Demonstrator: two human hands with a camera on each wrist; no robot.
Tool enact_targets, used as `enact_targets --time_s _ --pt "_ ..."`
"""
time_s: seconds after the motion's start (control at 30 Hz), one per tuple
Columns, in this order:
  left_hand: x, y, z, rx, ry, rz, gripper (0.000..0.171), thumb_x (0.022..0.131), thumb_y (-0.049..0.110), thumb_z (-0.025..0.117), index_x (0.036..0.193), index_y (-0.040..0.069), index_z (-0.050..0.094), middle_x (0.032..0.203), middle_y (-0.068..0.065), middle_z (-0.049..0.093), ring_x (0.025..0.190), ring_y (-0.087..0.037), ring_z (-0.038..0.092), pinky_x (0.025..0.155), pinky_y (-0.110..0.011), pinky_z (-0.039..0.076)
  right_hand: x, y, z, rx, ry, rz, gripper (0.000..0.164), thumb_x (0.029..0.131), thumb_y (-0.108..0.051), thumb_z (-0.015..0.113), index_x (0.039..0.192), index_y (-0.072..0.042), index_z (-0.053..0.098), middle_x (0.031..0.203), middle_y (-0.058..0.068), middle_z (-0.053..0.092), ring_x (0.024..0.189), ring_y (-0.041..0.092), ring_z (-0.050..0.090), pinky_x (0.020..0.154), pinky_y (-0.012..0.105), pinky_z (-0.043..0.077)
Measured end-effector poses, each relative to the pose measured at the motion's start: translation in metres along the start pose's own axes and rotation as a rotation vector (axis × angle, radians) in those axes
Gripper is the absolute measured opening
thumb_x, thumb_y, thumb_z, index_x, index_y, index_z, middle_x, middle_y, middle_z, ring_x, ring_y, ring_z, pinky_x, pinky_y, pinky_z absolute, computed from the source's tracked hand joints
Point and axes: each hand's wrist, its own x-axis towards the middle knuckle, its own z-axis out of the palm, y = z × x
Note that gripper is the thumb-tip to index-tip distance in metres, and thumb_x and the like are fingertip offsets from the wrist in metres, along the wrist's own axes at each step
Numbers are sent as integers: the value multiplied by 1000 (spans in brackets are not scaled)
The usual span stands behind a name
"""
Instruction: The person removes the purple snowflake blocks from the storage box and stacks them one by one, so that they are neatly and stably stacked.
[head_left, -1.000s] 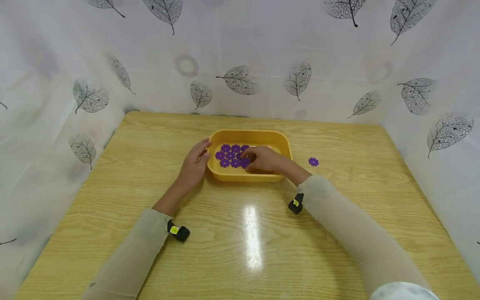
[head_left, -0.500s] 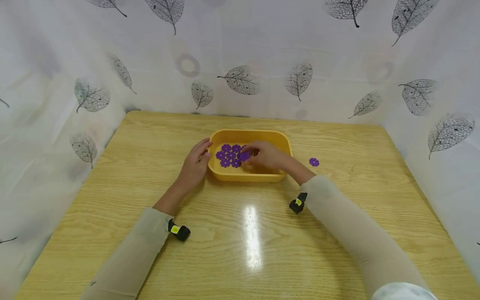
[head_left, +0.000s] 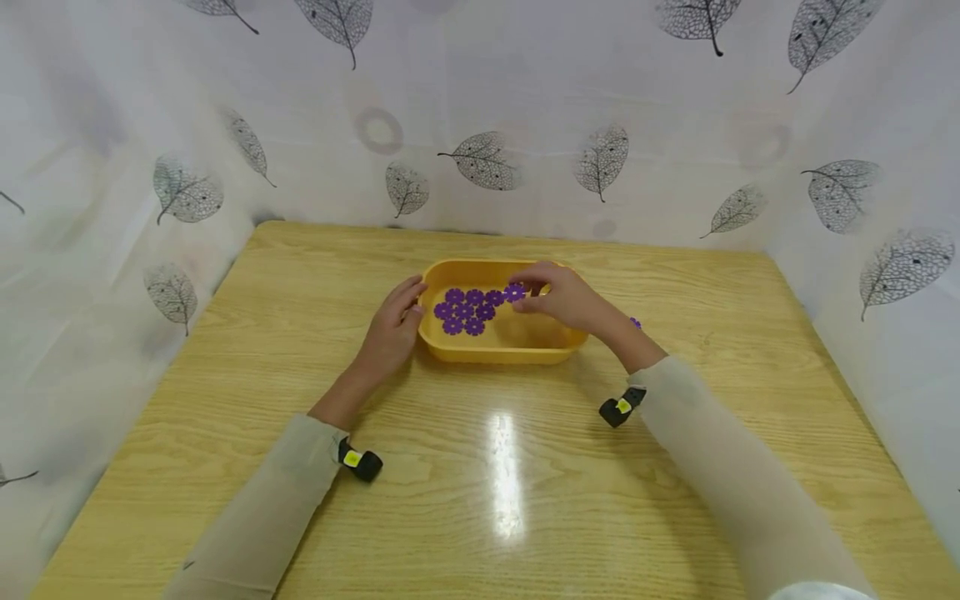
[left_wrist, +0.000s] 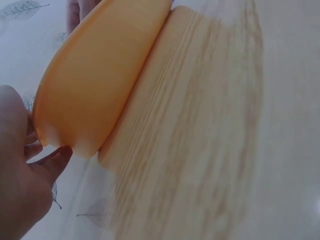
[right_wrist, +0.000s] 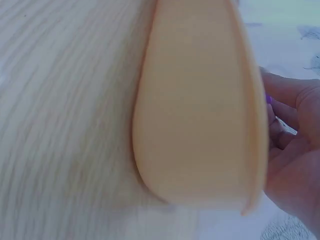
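Observation:
A yellow plastic tub [head_left: 517, 357] stands on the table, with several purple flower-shaped discs [head_left: 464, 311] lying flat in its left part. My left hand [head_left: 388, 327] holds the tub's left end; in the left wrist view its thumb [left_wrist: 62, 157] presses the outer wall and bent fingers touch the rim. Over the tub's right part, my right hand [head_left: 558, 296] pinches one purple flower disc [head_left: 514, 292] between thumb and fingers. The tub wall [right_wrist: 200, 110] hides most of that disc in the right wrist view; only a purple sliver shows.
Another purple disc [head_left: 635, 322] lies on the table right of the tub, partly hidden behind the right forearm. The wooden table [head_left: 420, 517] meets a white leaf-patterned cloth [head_left: 517, 100] at the back and sides.
My right hand has picked a purple flower disc from the group and moved it up and to the right. The left hand stays at the tub's left end.

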Motion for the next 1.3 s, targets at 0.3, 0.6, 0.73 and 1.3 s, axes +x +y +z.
enact_targets --time_s 0.3,0.6,0.73,1.3 --pt "1 -1 1 -8 8 6 46 107 14 41 151 2 44 164 -9 31 151 -24 30 122 -42 33 -34 17 -28 11 151 79 44 95 -25 72 135 -9 64 119 10 61 106 25 54 91 41 48" --pt "0 0 1 -19 9 -7 45 108 15 41 151 2 44 164 -5 32 152 -22 29 122 -39 33 -71 45 -51 -22 235 203 53 96 -39 69 140 -13 59 122 10 59 113 27 53 89 45 49" --pt "0 0 1 -13 8 -10 45 108 15 41 151 3 44 164 -5 32 152 -21 28 123 -38 32 -82 60 -55 -38 241 244 55 96 -40 67 141 -10 57 123 12 58 114 28 53 86 41 49" --pt "-10 42 -6 -48 -24 -38 44 106 4 39 148 -10 41 162 -20 30 152 -34 27 123 -45 31 -105 111 -51 -62 169 363 56 100 -34 64 143 -1 53 129 22 56 115 35 51 91 43 48"
